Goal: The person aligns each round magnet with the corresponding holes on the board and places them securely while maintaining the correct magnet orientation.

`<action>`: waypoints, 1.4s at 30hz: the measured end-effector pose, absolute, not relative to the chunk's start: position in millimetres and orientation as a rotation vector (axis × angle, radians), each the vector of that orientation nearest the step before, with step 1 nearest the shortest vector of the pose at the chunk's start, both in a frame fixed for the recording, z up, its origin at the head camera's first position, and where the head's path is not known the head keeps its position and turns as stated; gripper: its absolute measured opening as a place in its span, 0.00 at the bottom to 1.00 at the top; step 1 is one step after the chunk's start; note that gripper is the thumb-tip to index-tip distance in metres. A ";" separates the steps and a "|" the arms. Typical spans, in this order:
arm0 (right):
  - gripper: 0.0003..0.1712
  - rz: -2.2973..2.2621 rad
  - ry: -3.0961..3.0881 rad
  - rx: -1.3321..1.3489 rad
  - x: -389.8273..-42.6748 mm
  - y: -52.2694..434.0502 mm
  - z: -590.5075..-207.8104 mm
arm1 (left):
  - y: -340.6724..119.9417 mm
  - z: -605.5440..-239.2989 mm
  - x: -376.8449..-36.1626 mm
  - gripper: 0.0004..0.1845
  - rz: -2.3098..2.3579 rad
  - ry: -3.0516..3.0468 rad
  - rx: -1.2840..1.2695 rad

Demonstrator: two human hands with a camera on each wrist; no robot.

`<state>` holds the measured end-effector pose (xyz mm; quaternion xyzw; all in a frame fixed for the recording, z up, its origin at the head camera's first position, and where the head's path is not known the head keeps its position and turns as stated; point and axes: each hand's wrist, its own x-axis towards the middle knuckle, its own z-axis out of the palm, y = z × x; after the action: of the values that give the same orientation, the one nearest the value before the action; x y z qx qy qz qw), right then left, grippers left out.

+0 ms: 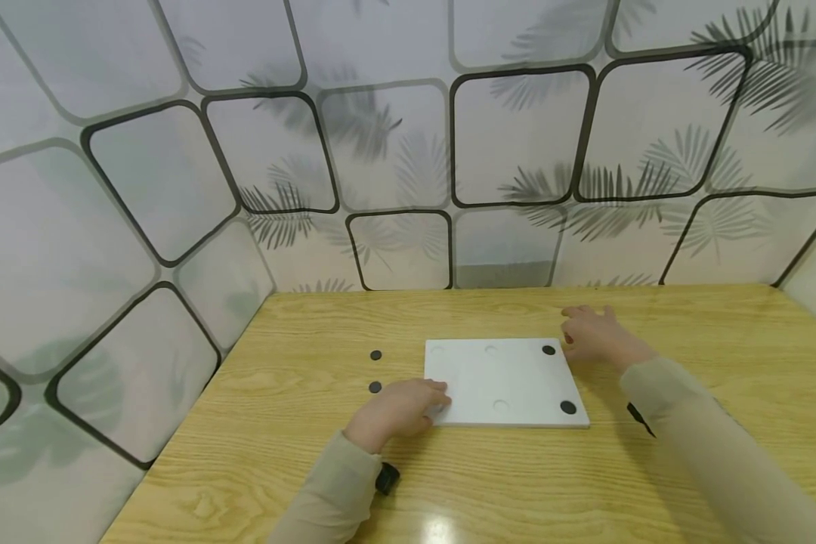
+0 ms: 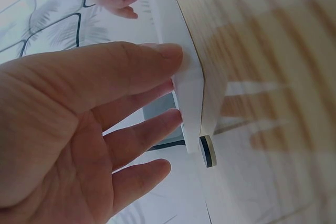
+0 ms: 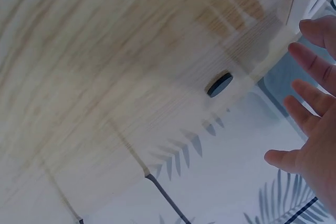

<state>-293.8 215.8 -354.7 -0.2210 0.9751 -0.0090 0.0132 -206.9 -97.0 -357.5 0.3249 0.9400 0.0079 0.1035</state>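
Note:
A white board (image 1: 496,378) lies flat on the table, with shallow round recesses in its top. Dark discs fill the two recesses at its right end, one at the back (image 1: 548,350) and one at the front (image 1: 567,407). My left hand (image 1: 401,408) rests at the front left corner, fingers fairly straight over the top. In the left wrist view its thumb (image 2: 157,56) lies along the board's edge. Just past the back right corner hovers my right hand (image 1: 595,334), fingers spread and holding nothing. A dark disc (image 3: 219,84) lies on the table near it in the right wrist view.
Two loose dark discs (image 1: 376,354) (image 1: 375,387) lie on the wooden table (image 1: 299,431) left of the board. A wall (image 1: 394,174) with a frame and leaf pattern closes the table's back and left sides.

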 end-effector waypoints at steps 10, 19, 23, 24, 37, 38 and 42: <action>0.08 -0.066 3.032 -0.641 -294.3 234.1 -357.6 | -97.7 -356.5 -205.9 0.21 0.001 2.775 0.964; 0.08 -0.039 3.009 -0.626 -296.1 248.1 -358.6 | -98.7 -357.2 -205.8 0.21 -0.005 2.774 0.959; 0.09 -0.034 3.022 -0.626 -298.6 252.2 -362.3 | -98.8 -356.3 -205.3 0.21 0.006 2.769 0.954; 0.10 -0.035 3.025 -0.629 -299.1 253.1 -363.2 | -98.8 -356.2 -205.2 0.21 0.008 2.768 0.954; 0.06 -0.008 3.013 -0.618 -297.0 257.6 -362.0 | -97.6 -356.3 -205.4 0.21 0.037 2.770 0.971; 0.06 -0.008 3.013 -0.614 -296.7 257.9 -361.7 | -97.6 -356.3 -205.4 0.21 0.035 2.771 0.975; 0.04 -0.003 3.005 -0.602 -294.5 257.9 -359.8 | -97.8 -356.6 -204.9 0.21 0.036 2.775 0.982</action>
<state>-294.5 257.9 -359.8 -0.1962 0.9798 -0.0011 0.0382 -204.9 -97.8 -356.6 0.3319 0.9381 0.0122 0.0986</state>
